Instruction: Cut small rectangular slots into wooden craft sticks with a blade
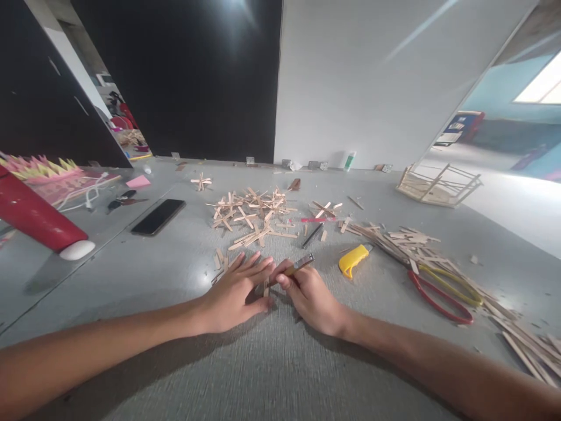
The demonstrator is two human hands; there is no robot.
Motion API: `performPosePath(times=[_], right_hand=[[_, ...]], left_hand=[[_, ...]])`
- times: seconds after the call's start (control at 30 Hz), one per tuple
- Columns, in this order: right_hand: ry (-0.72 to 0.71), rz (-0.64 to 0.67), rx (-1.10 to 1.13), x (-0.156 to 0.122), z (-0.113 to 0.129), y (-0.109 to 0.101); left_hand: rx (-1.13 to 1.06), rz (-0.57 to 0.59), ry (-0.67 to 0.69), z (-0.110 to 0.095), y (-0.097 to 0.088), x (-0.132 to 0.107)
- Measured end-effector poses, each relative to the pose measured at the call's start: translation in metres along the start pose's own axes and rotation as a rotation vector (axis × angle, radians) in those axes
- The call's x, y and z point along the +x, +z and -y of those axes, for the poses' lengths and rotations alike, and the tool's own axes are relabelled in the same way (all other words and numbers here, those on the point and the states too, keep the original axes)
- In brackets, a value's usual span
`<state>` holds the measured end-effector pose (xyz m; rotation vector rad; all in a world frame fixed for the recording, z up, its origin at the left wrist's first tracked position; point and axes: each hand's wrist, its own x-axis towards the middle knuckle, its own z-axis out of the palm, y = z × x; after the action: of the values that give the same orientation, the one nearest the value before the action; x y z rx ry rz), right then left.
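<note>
My left hand (234, 295) lies on the grey table with its fingers stretched forward. Its index finger and thumb press a short wooden stick (266, 286) against the tabletop. Closed around a pencil (294, 266) is my right hand (312, 298), just right of the stick. The pencil's metal-banded end points up and to the right; its tip is hard to make out near my left index finger. Beyond my hands lies a loose pile of small wooden sticks (249, 210), many crossed into star shapes. A few cut pieces (219, 257) lie by my left fingertips.
To the right are a yellow cutter (354, 260), scissors with red and yellow handles (442, 301) and long wooden strips (504, 316). A wooden frame (438, 186) stands farther back. Leftward are a phone (158, 217), keys (120, 200) and a red bottle (39, 210).
</note>
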<state>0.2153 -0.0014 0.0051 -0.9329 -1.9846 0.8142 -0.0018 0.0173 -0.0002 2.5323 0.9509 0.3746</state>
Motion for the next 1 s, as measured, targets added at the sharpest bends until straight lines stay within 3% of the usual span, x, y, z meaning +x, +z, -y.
performPosePath(times=[0.2, 0.4, 0.53, 0.67, 0.87, 0.93, 1.0], right_hand=[[-0.094, -0.103, -0.013, -0.009, 0.000, -0.001], [-0.072, -0.238, -0.032, -0.008, -0.003, -0.004], [-0.051, -0.260, -0.040, -0.007, -0.004, -0.003], [-0.019, -0.251, -0.052, -0.010, -0.002, -0.002], [0.008, -0.263, -0.064, -0.012, -0.003, -0.002], [0.017, -0.280, -0.074, -0.014, -0.006, -0.001], [0.040, -0.287, -0.082, -0.016, -0.009, -0.001]], left_hand=[[-0.023, 0.000, 0.016, -0.003, 0.002, -0.003], [-0.002, 0.017, 0.005, -0.002, 0.002, -0.004], [-0.039, -0.031, -0.034, -0.001, -0.007, -0.004], [-0.073, 0.011, 0.007, 0.004, -0.020, -0.005], [-0.108, -0.083, -0.103, 0.001, -0.024, -0.015], [-0.129, -0.156, -0.214, -0.008, -0.027, -0.018], [-0.323, -0.206, -0.352, -0.021, -0.036, -0.022]])
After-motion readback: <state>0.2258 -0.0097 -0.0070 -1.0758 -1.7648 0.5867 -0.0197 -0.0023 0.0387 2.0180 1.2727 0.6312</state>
